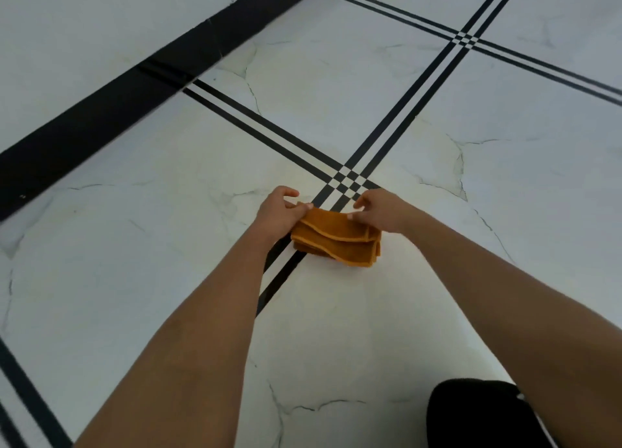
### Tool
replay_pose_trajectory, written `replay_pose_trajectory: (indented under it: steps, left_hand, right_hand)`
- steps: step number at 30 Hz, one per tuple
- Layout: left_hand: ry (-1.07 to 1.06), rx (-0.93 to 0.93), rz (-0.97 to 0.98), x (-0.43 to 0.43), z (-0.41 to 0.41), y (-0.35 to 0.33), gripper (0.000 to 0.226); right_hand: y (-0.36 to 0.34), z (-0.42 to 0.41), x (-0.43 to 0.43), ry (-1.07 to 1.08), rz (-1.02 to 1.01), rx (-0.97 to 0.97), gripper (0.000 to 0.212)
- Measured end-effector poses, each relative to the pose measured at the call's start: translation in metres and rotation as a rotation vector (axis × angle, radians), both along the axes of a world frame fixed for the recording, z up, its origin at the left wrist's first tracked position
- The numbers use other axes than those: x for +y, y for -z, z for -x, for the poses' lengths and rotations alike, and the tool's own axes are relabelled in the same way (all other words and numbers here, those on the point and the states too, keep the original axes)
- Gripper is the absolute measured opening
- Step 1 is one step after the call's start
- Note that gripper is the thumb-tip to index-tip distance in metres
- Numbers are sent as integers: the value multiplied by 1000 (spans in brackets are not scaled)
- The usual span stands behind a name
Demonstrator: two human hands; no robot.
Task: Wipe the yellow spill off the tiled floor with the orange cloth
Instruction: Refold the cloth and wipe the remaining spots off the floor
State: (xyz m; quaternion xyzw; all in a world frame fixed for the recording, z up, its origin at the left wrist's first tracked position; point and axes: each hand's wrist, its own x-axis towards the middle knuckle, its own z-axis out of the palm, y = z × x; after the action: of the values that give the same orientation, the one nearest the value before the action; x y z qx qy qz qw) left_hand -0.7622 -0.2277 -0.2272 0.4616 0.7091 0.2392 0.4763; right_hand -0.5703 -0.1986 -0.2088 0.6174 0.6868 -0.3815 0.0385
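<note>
Now — cloth: orange cloth (336,237) folded in layers, low over the tiled floor (168,212), by the black-line crossing
left hand (277,212): grip pinched on cloth's far-left edge
right hand (378,212): grip pinched on far-right edge
spill: faint yellowish tint — unclear

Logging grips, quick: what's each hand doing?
Left hand: pinching the orange cloth at its left edge.
Right hand: pinching the cloth's right edge.

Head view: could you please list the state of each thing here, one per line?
orange cloth: folded in layers, held at its top edge by both hands.
left hand: grip pinched on the cloth's left corner.
right hand: grip pinched on the cloth's right corner.
tiled floor: white marbled, black lines; no clear yellow spill visible.
</note>
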Motion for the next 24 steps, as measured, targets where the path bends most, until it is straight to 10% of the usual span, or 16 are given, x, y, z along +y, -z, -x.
replay_pose_trajectory:
  steps: [6,15,19,24]
  left_hand:
    - [146,499,-286,-42,7,44,43]
    - [169,657,-251,-58,-18,75,66]
    - [281,710,-319,-45,-43,72,66]
    - [352,773,-319,-28,-74,74,63]
  right_hand:
    - [64,37,-42,-511,-340,-221,54]
    - [89,3,-3,130,-437,-255,55]
    - [96,-50,-45,-404,-465,-191,50]
    - [94,-81,18,237,-421,-329,50]
